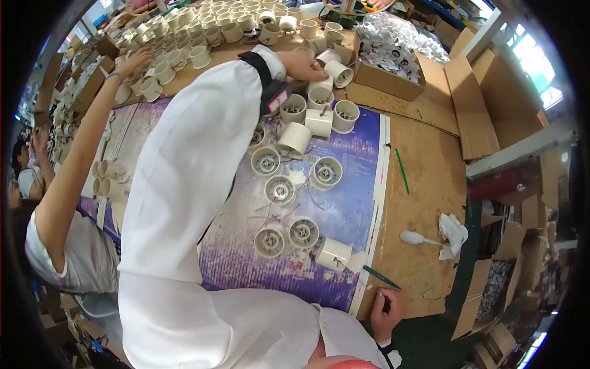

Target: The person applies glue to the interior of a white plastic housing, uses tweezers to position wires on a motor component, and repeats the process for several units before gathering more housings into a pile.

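My left arm, in a white sleeve with a dark wristband, stretches to the far side of the table. There my left hand [302,65] has its fingers bent onto a white plastic cup-shaped housing [315,82], partly hidden by the hand. Beside it another housing [339,74] lies tipped, its metal insides showing. More housings with metal parts and thin wires, such as an upright one [279,190] and one on its side [334,253], are spread over the purple sheet [344,203]. At the near right edge my right hand [386,312] is curled closed, next to dark tweezers [381,277]; its inside is hidden.
Many white housings [230,32] crowd the far left. A carton [387,81] of small white parts stands far right. On the right lie a green stick [402,171], a small white bottle [416,237] and crumpled tissue [453,236]. A co-worker's arm [86,160] reaches in from the left.
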The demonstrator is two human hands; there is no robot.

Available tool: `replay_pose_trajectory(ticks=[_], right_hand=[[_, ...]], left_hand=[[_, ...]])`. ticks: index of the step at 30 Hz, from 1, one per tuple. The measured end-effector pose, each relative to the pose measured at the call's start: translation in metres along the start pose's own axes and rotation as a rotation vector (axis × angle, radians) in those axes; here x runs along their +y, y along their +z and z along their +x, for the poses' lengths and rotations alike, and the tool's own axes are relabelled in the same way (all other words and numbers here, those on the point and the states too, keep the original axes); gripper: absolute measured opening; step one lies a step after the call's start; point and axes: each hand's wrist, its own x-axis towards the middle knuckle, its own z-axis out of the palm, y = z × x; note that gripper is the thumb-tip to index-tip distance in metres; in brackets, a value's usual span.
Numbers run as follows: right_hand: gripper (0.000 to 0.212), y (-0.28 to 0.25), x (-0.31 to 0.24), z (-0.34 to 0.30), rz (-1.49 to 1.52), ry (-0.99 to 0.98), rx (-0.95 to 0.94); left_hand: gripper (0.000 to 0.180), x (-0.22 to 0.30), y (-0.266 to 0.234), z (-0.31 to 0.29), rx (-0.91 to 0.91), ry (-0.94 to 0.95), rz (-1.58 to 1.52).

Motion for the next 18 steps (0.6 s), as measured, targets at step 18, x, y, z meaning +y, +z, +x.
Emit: replay_pose_trajectory(ticks=[18], right_hand=[[0.005,0.008,0.003,-0.006,0.022,-0.052,0.075]], left_hand=[[0.071,-0.150,0.024,-0.235,0.994,-0.946,-0.185]])
